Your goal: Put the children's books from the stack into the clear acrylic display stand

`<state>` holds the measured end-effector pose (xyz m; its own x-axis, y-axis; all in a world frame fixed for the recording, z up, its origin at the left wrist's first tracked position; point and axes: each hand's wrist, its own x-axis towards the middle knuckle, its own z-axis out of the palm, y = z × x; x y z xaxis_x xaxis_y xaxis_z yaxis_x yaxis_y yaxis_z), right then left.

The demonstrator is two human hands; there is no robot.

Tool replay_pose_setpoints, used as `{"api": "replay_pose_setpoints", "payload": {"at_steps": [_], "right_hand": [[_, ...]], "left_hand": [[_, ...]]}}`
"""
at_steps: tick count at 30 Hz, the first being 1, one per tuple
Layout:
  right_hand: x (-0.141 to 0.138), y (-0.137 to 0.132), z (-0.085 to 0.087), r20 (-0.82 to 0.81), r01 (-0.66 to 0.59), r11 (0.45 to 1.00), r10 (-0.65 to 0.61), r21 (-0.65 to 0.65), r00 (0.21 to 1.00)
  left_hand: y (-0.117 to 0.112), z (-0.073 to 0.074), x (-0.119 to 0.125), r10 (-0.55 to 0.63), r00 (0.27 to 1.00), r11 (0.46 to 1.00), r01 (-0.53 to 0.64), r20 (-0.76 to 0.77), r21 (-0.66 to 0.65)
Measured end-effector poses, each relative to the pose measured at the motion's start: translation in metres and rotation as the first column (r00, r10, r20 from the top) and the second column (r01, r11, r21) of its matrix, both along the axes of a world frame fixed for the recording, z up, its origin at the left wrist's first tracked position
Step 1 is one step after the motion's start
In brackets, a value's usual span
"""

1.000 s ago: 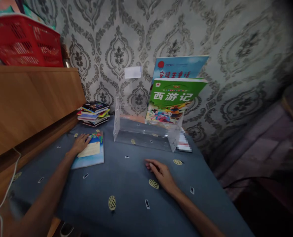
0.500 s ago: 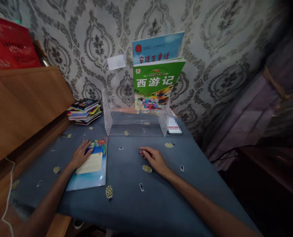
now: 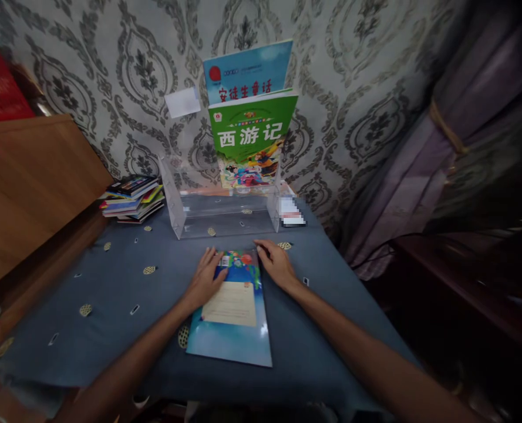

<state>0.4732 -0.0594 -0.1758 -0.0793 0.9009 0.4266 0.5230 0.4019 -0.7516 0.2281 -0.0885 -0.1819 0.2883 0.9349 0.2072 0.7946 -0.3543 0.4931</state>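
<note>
A thin blue picture book (image 3: pixel 234 317) lies flat on the blue tablecloth (image 3: pixel 111 294) in front of me. My left hand (image 3: pixel 206 281) rests on its upper left corner with fingers stretched flat. My right hand (image 3: pixel 277 264) touches its upper right edge, fingers loosely curled at the corner. Just behind stands a clear acrylic book stand (image 3: pixel 223 208). It holds a green book (image 3: pixel 249 141) upright, with a light blue book (image 3: pixel 247 70) behind it.
A stack of thin books (image 3: pixel 131 198) sits at the back left, beside a wooden cabinet (image 3: pixel 27 182). Patterned wallpaper runs behind the stand. A purple curtain (image 3: pixel 419 153) hangs at the right, past the table's right edge. A small blurred box (image 3: pixel 292 211) lies beside the stand.
My left hand slid the blue book from the left side to the middle in front of the stand. My right hand moved up to its right corner. The view panned right.
</note>
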Motion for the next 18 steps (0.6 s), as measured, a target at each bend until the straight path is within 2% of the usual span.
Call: {"api": "replay_pose_setpoints", "payload": {"at_steps": [3, 6, 8, 10, 13, 15, 17, 18], "right_hand": [[0.01, 0.005, 0.002, 0.024, 0.049, 0.999, -0.049, -0.006, 0.999], [0.016, 0.007, 0.004, 0.041, 0.072, 0.997, -0.07, -0.031, 0.997], [0.018, 0.007, 0.003, 0.048, 0.075, 0.996, -0.073, -0.045, 0.996], [0.02, 0.008, 0.003, 0.058, 0.085, 0.995, -0.082, -0.056, 0.995], [0.022, 0.01, 0.004, 0.082, 0.111, 0.989, -0.103, -0.095, 0.991], [0.025, 0.012, 0.005, 0.098, 0.125, 0.983, -0.113, -0.133, 0.989], [0.027, 0.014, 0.008, 0.123, 0.136, 0.979, -0.117, -0.155, 0.985], [0.028, 0.014, 0.009, 0.138, 0.135, 0.979, -0.114, -0.156, 0.984]], "left_hand": [[0.004, -0.004, 0.029, -0.076, 0.996, 0.997, 0.076, 0.053, -0.008], [0.009, -0.005, 0.025, -0.034, 0.999, 0.999, 0.035, 0.034, -0.003], [0.015, -0.003, 0.002, 0.056, 0.998, 0.998, -0.056, -0.024, 0.0], [0.021, 0.0, -0.033, 0.168, 0.981, 0.986, -0.168, -0.094, 0.013], [0.028, 0.007, -0.094, 0.359, 0.907, 0.932, -0.36, -0.218, 0.034], [0.028, 0.011, -0.126, 0.432, 0.858, 0.899, -0.434, -0.277, 0.058], [0.026, 0.016, -0.142, 0.477, 0.82, 0.873, -0.483, -0.317, 0.064], [0.023, 0.02, -0.143, 0.488, 0.808, 0.866, -0.495, -0.33, 0.069]]}}
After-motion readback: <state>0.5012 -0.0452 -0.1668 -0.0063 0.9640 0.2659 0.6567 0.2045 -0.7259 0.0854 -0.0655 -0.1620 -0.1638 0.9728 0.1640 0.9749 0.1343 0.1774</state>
